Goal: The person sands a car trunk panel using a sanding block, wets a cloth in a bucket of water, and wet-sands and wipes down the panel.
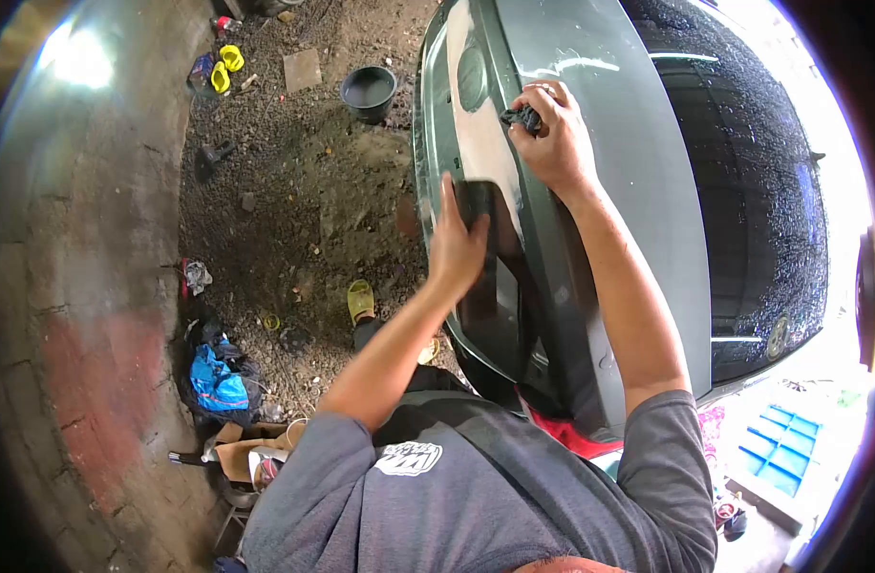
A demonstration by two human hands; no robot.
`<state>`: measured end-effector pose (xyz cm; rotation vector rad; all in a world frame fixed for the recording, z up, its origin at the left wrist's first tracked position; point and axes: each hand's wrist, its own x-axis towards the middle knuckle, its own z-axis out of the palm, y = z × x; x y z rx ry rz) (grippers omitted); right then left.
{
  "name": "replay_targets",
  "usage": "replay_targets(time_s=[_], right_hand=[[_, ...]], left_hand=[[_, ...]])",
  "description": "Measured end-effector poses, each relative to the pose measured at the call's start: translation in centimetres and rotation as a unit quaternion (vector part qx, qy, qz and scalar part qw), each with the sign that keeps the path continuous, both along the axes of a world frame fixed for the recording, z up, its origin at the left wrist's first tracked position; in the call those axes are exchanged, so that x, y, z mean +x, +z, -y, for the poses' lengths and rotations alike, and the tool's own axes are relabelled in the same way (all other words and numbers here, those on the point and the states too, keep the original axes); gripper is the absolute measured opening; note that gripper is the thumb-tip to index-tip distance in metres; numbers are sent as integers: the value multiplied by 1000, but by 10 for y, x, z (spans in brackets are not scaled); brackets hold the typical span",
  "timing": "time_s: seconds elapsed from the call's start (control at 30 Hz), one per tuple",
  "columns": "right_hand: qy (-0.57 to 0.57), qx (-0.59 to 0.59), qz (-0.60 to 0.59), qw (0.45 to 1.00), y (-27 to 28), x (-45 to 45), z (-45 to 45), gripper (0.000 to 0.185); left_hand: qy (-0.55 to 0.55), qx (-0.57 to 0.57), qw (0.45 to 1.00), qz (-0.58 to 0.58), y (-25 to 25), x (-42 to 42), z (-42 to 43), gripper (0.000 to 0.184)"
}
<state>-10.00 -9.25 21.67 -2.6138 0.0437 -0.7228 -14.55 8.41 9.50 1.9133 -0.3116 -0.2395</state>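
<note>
My right hand (555, 138) is closed round a crumpled dark cloth (522, 117) and rests on the green car's rear lid (638, 162). My left hand (457, 250) is at the car's rear panel, slightly blurred, with index finger and thumb spread apart. A dark patch (476, 197) lies beside those fingers; whether it is a separate piece or part of the panel, I cannot tell. Beyond the left hand runs a pale, bare-looking strip (480, 143) with an oval green recess (473, 78) next to it.
A black basin (369, 93) of dark liquid stands on the dirt floor. Yellow clogs (229, 59) lie farther off. Near the wall are a blue bag (218, 378) and a cardboard box (237, 449). The wet rear window (743, 191) is on the right, with a blue tray (779, 447) below.
</note>
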Motion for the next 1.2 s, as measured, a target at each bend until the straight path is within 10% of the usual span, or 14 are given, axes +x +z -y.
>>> replay_targets(time_s=[0.17,0.37,0.73,0.83,0.97,1.03,1.2], right_hand=[[-3,10,-21,1000,-1,2,1,23],[82,-31,12,996,-9,5,15,20],[73,-29,18,997,0,4,6,10],[75,-32,20,996,1,4,5,10],[66,-43,27,997,-3,4,3,12],[53,-56,4,997,2,4,4,14],[28,-46,-7,999,1,2,2,16]], left_hand=[[9,49,998,-28,-23,127,31,88],[-3,-16,1000,-17,14,-22,-1,92],[-16,47,996,-76,32,34,16,91],[63,-3,986,155,13,-24,13,90],[-6,44,993,-106,37,65,23,89],[11,57,997,-47,15,115,39,90],[23,-8,999,45,16,-2,16,91]])
